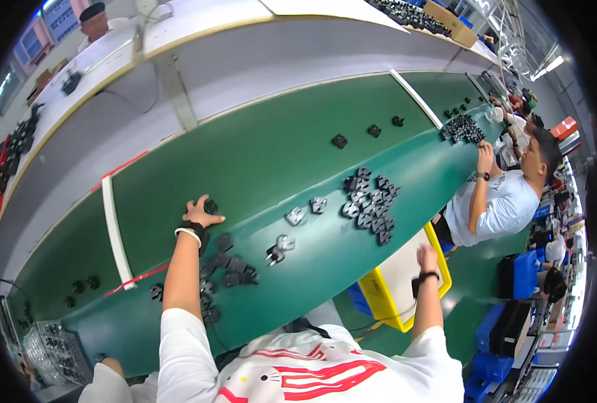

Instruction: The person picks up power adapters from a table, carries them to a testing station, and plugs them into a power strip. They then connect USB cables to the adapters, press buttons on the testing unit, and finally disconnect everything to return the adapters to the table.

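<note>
Spreading wide at eleven o'clock, my left hand [201, 215] could be bumping the black adapter [211, 206] away; right hand [428, 259], can't tell.

On the dark green flat strip [265, 161], my bare left hand [202, 213] is lying beside a small black blocky part [210, 207], while a straight white bar [112, 228] is crossing further left. On the smooth green worktop [325, 255] nearer me, loose dark plastic parts [235, 269] are lying right of my forearm, angular grey pieces [296, 215] are lying beyond them, and a black plastic pile [372, 205] is sitting farther right. My bare right hand [427, 258] is hovering over a rectangular yellow plastic bin [387, 305] beside the worktop's near edge.
</note>
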